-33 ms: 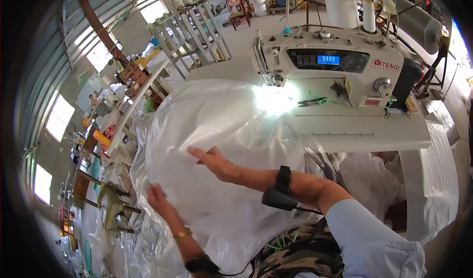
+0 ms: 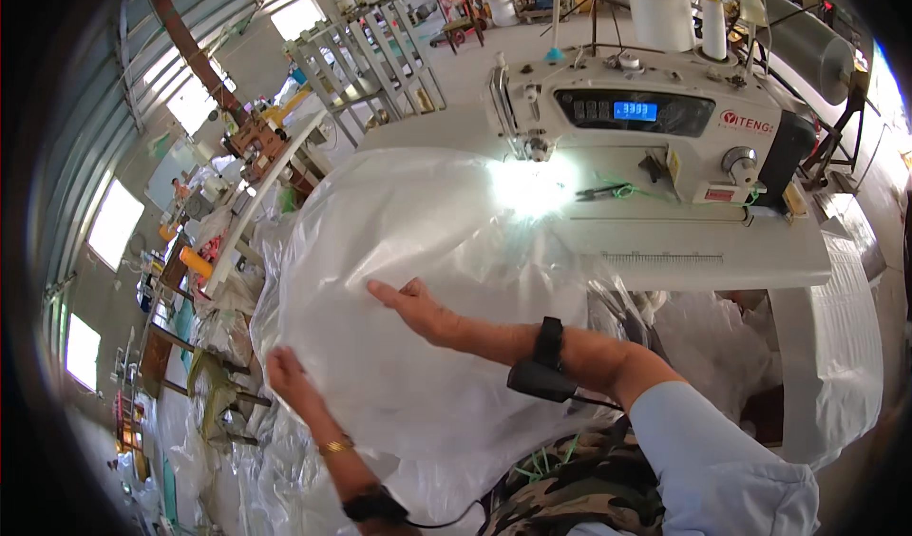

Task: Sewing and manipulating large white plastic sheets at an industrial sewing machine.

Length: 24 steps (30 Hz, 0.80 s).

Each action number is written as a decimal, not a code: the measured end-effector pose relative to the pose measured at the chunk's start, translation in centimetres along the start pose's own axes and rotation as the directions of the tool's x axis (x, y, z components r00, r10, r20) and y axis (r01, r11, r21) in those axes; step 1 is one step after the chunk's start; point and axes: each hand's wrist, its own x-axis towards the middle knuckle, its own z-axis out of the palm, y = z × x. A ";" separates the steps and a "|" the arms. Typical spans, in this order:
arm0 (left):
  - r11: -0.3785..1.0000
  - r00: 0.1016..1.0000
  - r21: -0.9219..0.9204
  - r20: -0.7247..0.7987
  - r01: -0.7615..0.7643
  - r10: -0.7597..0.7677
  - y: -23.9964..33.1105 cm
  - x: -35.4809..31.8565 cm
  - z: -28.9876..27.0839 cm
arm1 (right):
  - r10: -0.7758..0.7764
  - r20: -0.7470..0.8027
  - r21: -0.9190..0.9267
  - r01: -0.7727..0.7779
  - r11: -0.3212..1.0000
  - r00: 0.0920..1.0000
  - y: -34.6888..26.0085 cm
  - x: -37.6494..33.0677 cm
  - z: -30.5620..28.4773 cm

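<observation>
A large white translucent plastic sheet (image 2: pixel 418 241) lies spread over the sewing table, running up to the needle of a white sewing machine (image 2: pixel 655 127). My right hand (image 2: pixel 418 310) rests flat on the middle of the sheet, fingers stretched toward the left. It wears a black wrist strap. My left hand (image 2: pixel 290 376) lies flat on the sheet nearer its lower left edge, with a gold bracelet and a black band on the wrist. Neither hand grips anything. A bright lamp glare (image 2: pixel 532 189) hides the sheet right under the needle.
Small snips (image 2: pixel 600 192) lie on the machine bed. Thread cones (image 2: pixel 662 15) stand behind the machine, and a film roll (image 2: pixel 807 47) sits at the back right. Metal racks (image 2: pixel 370 51) stand at the back left. More white material (image 2: pixel 845 327) hangs off the table's right end.
</observation>
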 end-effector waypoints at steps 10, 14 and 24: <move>0.818 0.798 0.253 0.490 -0.516 0.352 13.6 12.7 -9.0 | -0.173 0.536 -0.844 0.528 -0.091 0.826 14.2 -5.6 -2.1; 0.845 0.769 0.205 0.558 -0.493 0.313 15.1 13.5 -9.3 | 0.662 0.357 -0.853 0.518 -0.055 0.659 18.9 -5.1 -1.6; 0.847 0.739 0.206 0.614 -0.490 0.279 17.0 9.8 -8.9 | -0.556 -0.009 -0.462 0.489 0.740 0.831 3.3 -3.9 6.0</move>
